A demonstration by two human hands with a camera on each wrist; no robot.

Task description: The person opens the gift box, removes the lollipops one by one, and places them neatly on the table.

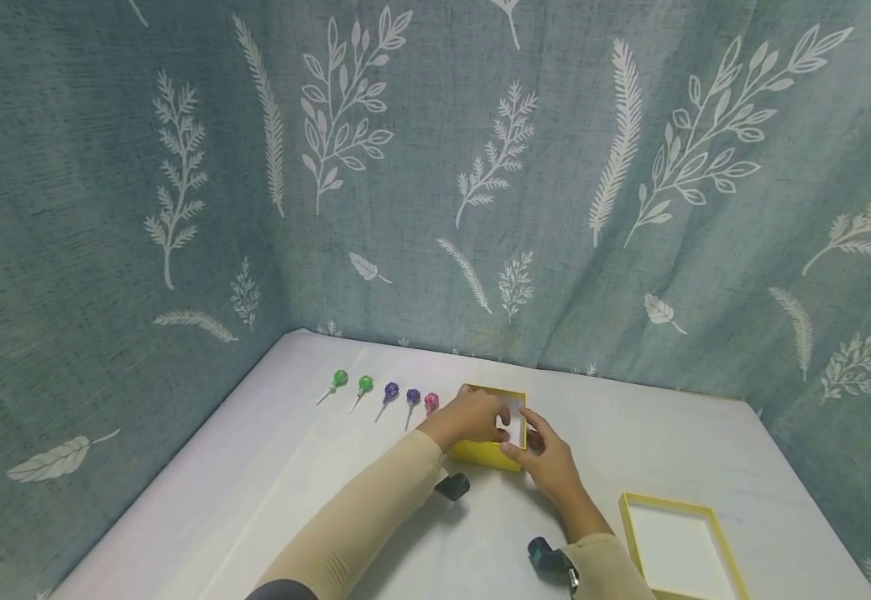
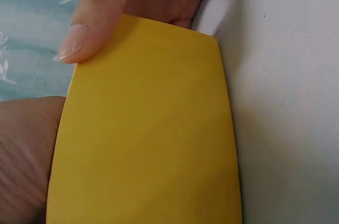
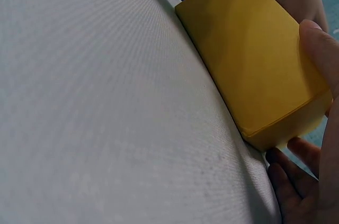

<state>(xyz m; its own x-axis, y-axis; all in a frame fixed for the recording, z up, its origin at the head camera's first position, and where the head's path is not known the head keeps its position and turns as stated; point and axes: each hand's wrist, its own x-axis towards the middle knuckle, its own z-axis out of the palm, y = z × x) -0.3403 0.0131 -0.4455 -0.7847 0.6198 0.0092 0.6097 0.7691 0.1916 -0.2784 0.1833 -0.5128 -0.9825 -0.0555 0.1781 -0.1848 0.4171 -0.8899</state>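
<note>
A yellow box [image 1: 488, 454] with a white inside stands uncovered on the table. My left hand [image 1: 473, 417] reaches over its left side into it, fingers bent down inside; I cannot tell whether they hold anything. In the left wrist view, part of the left hand [image 2: 26, 155] shows behind the near wall. My right hand [image 1: 551, 462] grips the box's right end, thumb on the near top edge and fingers along the end wall. From the right wrist, the thumb [image 3: 318, 46] lies at the upper edge of the yellow box [image 3: 249, 54]. A pink lollipop [image 1: 431, 402] lies just beside the left hand.
Left of the box, green lollipops [image 1: 340, 378] and purple lollipops [image 1: 392, 389] lie in a row, sticks toward me. A shallow yellow-rimmed lid [image 1: 683, 546], white inside, lies at the right front. A patterned curtain [image 1: 435, 208] hangs behind the white table [image 1: 292, 500].
</note>
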